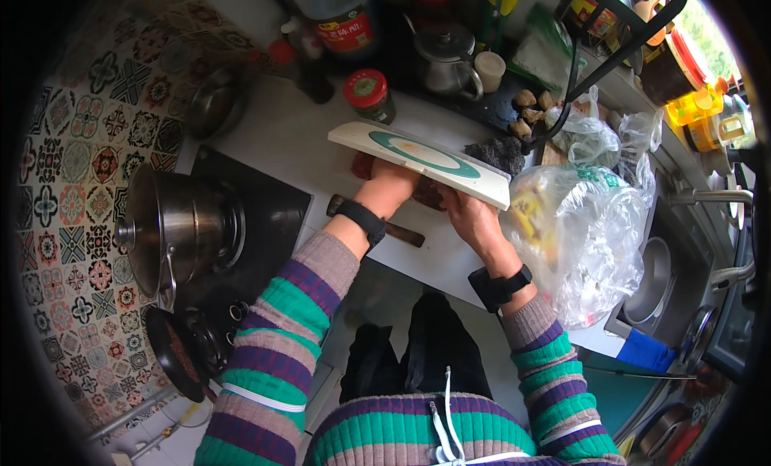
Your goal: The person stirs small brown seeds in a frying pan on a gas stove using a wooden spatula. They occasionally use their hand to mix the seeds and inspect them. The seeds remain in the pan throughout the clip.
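Observation:
A white plastic board [486, 187] with a green ring on its face is tilted over the worktop. My right hand [473, 216] grips its near right edge, with the fingers partly beneath it. My left hand [393, 181] reaches under the board's near side. Its fingers are hidden, so its hold cannot be made out. Something dark reddish [429, 195] shows below the board between my hands, mostly covered. Under my left wrist lies a wooden stick or handle [405, 234], partly hidden by the wrist.
Left are a steel pot [174, 225] on a black hob and a black pan [174, 351]. A red-lidded jar [368, 95] and a steel kettle [444, 59] stand behind the board. Right are clear plastic bags [593, 243], a black rack [626, 38] and a sink with a tap [711, 196].

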The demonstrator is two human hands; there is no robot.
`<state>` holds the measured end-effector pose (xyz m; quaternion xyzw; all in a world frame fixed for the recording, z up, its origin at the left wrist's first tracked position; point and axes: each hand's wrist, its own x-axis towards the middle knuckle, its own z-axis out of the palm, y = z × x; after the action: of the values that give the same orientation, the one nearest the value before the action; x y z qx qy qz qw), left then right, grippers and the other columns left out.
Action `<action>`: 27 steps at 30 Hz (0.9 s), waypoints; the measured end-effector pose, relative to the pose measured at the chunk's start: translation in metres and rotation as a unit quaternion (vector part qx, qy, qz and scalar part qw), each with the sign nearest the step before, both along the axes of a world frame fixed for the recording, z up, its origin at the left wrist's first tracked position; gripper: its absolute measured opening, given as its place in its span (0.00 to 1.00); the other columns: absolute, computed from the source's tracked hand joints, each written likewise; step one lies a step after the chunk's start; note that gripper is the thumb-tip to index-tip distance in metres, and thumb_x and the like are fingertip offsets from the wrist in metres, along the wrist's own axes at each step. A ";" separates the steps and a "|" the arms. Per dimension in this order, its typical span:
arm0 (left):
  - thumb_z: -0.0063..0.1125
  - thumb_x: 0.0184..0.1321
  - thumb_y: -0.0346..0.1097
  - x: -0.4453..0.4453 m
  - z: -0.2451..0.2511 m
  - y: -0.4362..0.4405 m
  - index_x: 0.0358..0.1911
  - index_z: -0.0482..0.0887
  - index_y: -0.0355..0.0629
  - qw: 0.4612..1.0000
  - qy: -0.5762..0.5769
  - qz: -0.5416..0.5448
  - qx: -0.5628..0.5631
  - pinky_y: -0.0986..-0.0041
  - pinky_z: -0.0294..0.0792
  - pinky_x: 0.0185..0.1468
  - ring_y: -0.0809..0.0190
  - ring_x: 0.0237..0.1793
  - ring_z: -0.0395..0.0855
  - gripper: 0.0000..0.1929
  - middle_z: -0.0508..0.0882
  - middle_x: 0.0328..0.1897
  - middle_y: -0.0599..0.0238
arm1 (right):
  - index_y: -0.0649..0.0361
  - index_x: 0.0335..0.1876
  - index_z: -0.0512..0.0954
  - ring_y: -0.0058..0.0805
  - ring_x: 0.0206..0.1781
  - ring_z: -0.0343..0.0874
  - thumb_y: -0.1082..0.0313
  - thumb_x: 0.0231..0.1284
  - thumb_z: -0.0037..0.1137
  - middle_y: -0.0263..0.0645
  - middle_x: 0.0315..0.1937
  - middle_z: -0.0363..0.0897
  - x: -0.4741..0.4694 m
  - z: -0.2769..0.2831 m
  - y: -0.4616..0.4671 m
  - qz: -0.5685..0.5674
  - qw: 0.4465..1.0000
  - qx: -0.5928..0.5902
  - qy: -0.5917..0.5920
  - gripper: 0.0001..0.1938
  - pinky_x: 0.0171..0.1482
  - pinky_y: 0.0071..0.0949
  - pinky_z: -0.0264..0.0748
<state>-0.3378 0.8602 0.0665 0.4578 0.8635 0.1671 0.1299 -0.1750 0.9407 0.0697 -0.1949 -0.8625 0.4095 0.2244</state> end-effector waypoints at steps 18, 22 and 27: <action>0.50 0.60 0.26 -0.001 0.028 -0.007 0.45 0.81 0.34 0.997 -0.063 -0.043 -0.017 0.63 0.74 0.48 0.47 0.45 0.83 0.11 0.83 0.47 0.44 | 0.65 0.51 0.79 0.22 0.34 0.81 0.74 0.67 0.49 0.38 0.35 0.82 -0.001 0.028 0.005 -0.006 0.960 -0.271 -0.065 0.11 0.38 0.23 0.79; 0.55 0.59 0.27 -0.002 0.065 -0.041 0.45 0.82 0.33 0.986 -0.161 -0.045 0.009 0.66 0.78 0.44 0.54 0.40 0.86 0.12 0.85 0.44 0.47 | 0.65 0.53 0.78 0.23 0.36 0.81 0.72 0.69 0.48 0.38 0.37 0.82 -0.001 0.037 0.009 -0.009 0.946 -0.314 -0.080 0.12 0.41 0.22 0.79; 0.58 0.64 0.26 0.000 0.107 -0.074 0.52 0.80 0.33 0.740 -0.640 0.105 0.179 0.79 0.81 0.46 0.66 0.43 0.86 0.14 0.85 0.44 0.60 | 0.65 0.61 0.72 0.24 0.45 0.81 0.62 0.73 0.47 0.37 0.47 0.81 -0.006 0.056 -0.008 0.076 0.838 -0.540 -0.006 0.18 0.49 0.23 0.79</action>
<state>-0.3374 0.7859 0.1735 0.1647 0.5736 0.5851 0.5491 -0.1814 0.9327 0.1260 -0.2215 -0.5178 0.8251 0.0459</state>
